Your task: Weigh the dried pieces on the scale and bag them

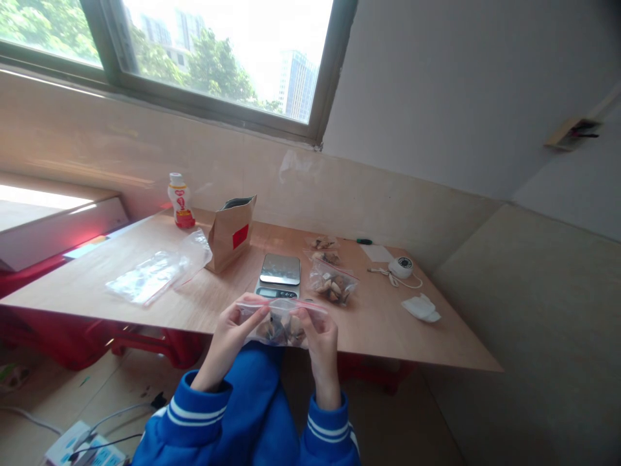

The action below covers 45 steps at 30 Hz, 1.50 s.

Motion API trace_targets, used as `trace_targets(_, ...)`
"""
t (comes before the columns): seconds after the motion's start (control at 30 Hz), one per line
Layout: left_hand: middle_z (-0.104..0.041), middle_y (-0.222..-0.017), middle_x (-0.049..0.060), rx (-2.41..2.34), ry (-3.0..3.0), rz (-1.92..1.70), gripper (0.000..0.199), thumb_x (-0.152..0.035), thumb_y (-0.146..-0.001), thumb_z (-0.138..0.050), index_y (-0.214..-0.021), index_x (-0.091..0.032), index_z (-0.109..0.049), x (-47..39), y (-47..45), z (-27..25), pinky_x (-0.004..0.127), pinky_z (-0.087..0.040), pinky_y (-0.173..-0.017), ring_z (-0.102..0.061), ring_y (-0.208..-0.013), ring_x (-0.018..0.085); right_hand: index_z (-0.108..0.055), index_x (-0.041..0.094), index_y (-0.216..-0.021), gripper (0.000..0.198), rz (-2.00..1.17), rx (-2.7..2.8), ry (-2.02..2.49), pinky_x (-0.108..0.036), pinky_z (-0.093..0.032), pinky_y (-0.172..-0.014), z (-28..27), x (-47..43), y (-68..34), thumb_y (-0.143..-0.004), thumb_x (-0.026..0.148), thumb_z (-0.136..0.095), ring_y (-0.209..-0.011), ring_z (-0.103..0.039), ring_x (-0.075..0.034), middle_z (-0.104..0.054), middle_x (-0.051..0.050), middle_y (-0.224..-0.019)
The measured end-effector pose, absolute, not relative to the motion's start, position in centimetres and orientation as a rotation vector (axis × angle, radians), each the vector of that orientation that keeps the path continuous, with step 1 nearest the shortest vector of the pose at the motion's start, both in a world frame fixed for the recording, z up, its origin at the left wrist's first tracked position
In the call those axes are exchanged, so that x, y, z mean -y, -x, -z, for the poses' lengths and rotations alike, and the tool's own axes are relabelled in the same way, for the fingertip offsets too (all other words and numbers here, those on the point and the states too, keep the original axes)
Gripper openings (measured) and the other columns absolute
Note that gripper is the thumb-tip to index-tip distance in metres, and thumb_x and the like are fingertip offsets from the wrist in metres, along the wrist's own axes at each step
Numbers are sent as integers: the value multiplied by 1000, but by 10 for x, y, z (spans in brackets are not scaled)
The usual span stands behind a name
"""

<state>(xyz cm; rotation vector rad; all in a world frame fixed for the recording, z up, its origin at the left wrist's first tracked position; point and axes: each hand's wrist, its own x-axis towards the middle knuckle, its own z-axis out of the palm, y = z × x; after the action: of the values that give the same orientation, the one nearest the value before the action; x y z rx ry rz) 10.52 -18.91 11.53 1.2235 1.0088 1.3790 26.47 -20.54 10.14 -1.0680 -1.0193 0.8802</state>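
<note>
Both hands grip a clear zip bag (283,331) by its red-lined top edge, in front of the table's near edge. Brown and dark dried pieces, perhaps mushrooms, lie inside it. My left hand (233,333) pinches the left part of the edge, thumb on the near side. My right hand (317,330) pinches the right part in the same way. Just beyond the bag stands a digital kitchen scale (280,270) with nothing on its plate. Filled zip bags (334,285) of similar pieces lie to the right of the scale.
A brown paper bag (230,236) stands open left of the scale, near flat clear plastic bags (150,275) and a bottle (181,200). At right lie a white round device (400,266) with a cord, a crumpled tissue (421,308) and a paper sheet (377,253).
</note>
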Motion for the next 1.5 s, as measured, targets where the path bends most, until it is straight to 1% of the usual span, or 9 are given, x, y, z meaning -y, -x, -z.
trace_targets(0.07, -66, -82, 5, -1011, -1257, -1377, 28, -42, -72, -72, -79, -15, -68, 189, -105, -116, 25, -53, -70, -64, -78, 18, -74, 16, -80, 27, -864, 1006, 1073, -36, -55, -80, -102, 206, -265, -78, 43, -69, -82, -70, -24, -76, -8, -82)
trace_targets(0.2, -64, -79, 3, -1011, -1285, -1372, 25, -40, -74, -71, -77, -16, -67, 189, -104, -116, 23, -51, -67, -62, -74, 16, -74, 17, -79, 26, -857, 991, 1072, -34, -55, -79, -102, 206, -265, -76, 42, -71, -81, -70, -23, -75, -7, -83)
trace_targets(0.53, -65, -80, 3, -1033, -1339, -1417, 22, -38, -75, -70, -77, -17, -68, 188, -107, -116, 24, -50, -72, -63, -78, 16, -72, 15, -79, 27, -850, 965, 1095, -33, -55, -73, -103, 206, -264, -77, 42, -70, -75, -70, -22, -74, -7, -76)
trace_targets(0.73, -64, -77, 3, -1058, -1366, -1445, 22, -39, -74, -71, -75, -16, -68, 191, -111, -119, 25, -49, -72, -62, -77, 17, -71, 15, -79, 25, -820, 912, 1092, -33, -56, -72, -100, 205, -264, -75, 40, -71, -71, -70, -21, -74, -6, -73)
trace_targets(0.93, -66, -78, 3, -1076, -1316, -1445, 23, -39, -75, -70, -77, -16, -68, 189, -113, -115, 24, -50, -72, -63, -77, 17, -71, 15, -78, 27, -792, 924, 1094, -34, -56, -75, -100, 204, -264, -76, 41, -70, -73, -70, -22, -74, -7, -74)
trace_targets(1.17, -67, -77, 1, -1109, -1215, -1491, 23, -39, -75, -70, -81, -17, -67, 189, -113, -111, 23, -50, -72, -64, -77, 15, -72, 14, -82, 29, -877, 940, 1109, -36, -54, -82, -98, 203, -262, -77, 43, -69, -79, -70, -23, -75, -8, -80)
trace_targets(1.37, -68, -80, 2, -1127, -1183, -1517, 26, -40, -74, -70, -82, -16, -68, 188, -114, -111, 25, -52, -73, -65, -79, 17, -74, 15, -80, 30, -839, 1006, 1100, -37, -55, -81, -100, 203, -262, -78, 44, -68, -81, -70, -23, -75, -8, -81)
trace_targets(1.5, -69, -81, 2, -1124, -1163, -1522, 25, -40, -74, -70, -83, -17, -68, 187, -114, -110, 25, -52, -74, -65, -81, 17, -74, 15, -84, 30, -857, 1008, 1102, -36, -56, -79, -101, 203, -262, -77, 44, -69, -81, -71, -24, -76, -8, -82)
